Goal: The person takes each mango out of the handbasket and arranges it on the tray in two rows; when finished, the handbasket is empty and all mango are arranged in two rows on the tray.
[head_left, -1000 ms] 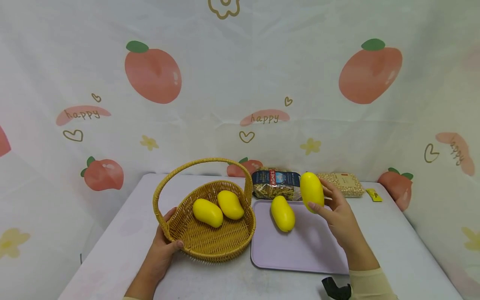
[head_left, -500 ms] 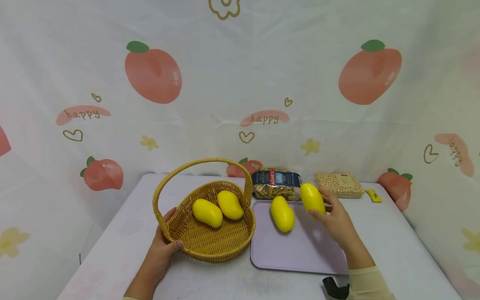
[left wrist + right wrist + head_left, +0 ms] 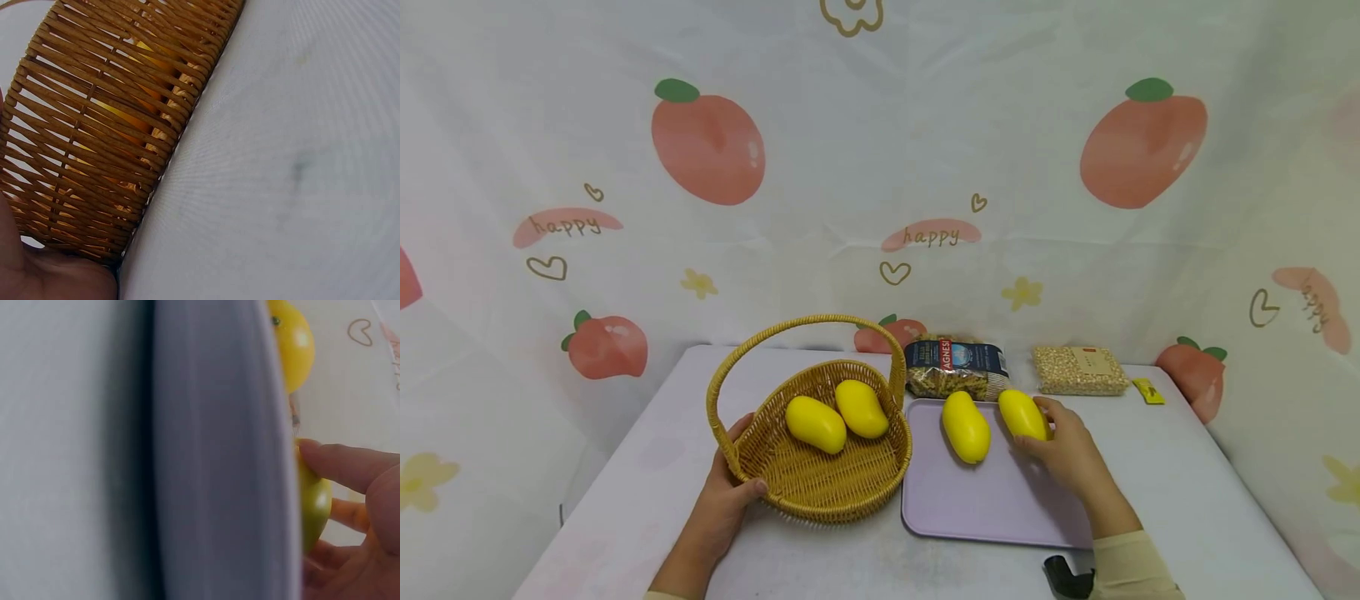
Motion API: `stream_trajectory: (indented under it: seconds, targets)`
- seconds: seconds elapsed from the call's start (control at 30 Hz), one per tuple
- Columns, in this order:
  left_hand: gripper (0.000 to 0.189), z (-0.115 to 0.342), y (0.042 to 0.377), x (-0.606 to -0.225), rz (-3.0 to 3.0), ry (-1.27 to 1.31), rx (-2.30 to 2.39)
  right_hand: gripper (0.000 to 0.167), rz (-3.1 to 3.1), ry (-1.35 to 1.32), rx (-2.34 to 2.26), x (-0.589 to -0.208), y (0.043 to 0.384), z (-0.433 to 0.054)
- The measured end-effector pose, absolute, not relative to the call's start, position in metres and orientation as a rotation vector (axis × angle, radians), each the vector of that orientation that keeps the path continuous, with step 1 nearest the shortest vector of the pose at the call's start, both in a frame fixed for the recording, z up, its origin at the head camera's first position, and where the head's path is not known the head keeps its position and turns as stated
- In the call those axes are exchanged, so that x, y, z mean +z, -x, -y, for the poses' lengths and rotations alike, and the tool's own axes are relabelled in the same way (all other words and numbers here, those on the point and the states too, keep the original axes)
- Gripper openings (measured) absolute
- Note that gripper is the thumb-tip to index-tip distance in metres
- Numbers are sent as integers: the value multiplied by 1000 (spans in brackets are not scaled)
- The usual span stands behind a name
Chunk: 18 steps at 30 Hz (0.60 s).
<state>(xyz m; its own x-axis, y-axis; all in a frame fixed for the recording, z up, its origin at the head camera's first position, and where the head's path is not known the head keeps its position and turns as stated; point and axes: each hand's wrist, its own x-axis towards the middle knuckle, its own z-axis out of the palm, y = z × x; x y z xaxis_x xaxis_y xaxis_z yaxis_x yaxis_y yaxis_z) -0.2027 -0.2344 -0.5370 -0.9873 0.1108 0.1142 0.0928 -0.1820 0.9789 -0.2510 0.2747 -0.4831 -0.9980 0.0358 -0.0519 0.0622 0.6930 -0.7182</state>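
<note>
My left hand [image 3: 727, 500] grips the left side of a wicker basket [image 3: 831, 504], thumb over its rim and fingers behind the wall. Inside the basket lie two yellow mangoes, one on the left [image 3: 816, 425] and one on the right [image 3: 861, 409]. My right hand [image 3: 1067, 446] holds another mango [image 3: 1022, 415] low over the right part of a lilac tray [image 3: 970, 512], thumb on its near side. One more mango [image 3: 966, 427] lies on the tray to its left. In the right wrist view, the tray's edge [image 3: 225, 456] hides part of the held mango [image 3: 314, 506].
Behind the tray lie a bag of pasta [image 3: 955, 368] and a clear pack of pale grains [image 3: 1080, 371]. A small yellow packet [image 3: 1147, 391] sits at the back right. A black curved object [image 3: 1067, 578] is near the right sleeve, in front of the tray.
My right hand has lowered the mango from above the tray's back edge down to the tray. The left hand and the basket have stayed in place.
</note>
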Motion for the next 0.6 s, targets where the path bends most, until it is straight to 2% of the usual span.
stream_trajectory:
  seconds: [0.23,0.6]
  targets:
    - [100,234,202,-537,-1993,-257,2401,77,-2895,-4,-1222,-485,251,-274]
    - [96,234,201,-536,-1995,-266,2395,73,-2878,-60,-1164,-476,247,-273]
